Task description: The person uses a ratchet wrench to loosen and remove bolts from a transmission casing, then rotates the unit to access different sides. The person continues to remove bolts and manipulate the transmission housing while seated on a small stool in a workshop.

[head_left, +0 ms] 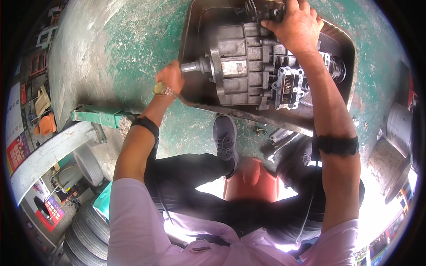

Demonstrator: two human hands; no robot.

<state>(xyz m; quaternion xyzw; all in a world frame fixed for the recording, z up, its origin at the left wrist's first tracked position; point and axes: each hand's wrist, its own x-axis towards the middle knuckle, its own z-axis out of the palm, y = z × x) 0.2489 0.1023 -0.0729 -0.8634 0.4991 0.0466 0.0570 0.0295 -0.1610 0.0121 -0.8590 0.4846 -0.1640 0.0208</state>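
A grey metal gearbox [255, 60] lies on its side in a worn, oily metal tray [188, 95]. Its bare steel shaft [191, 67] points left, and my left hand [171, 76] is closed round the outer end of it. At the far side, my right hand [299, 27] grips the housing, thumb apart and fingers bent over parts I cannot make out. Nearer to me, below that wrist, a rectangular opening [290, 88] with a bright flange shows inner parts. My right forearm covers some of the gearbox's right end.
A red plastic stool [251, 179] is between my legs; my grey shoe [225, 133] stands near the tray. Metal parts [282, 137] lie by the tray's near edge. To the left are a green-and-white metal beam [57, 148] and stacked tyres [86, 232]. Grey drums [390, 148] stand right.
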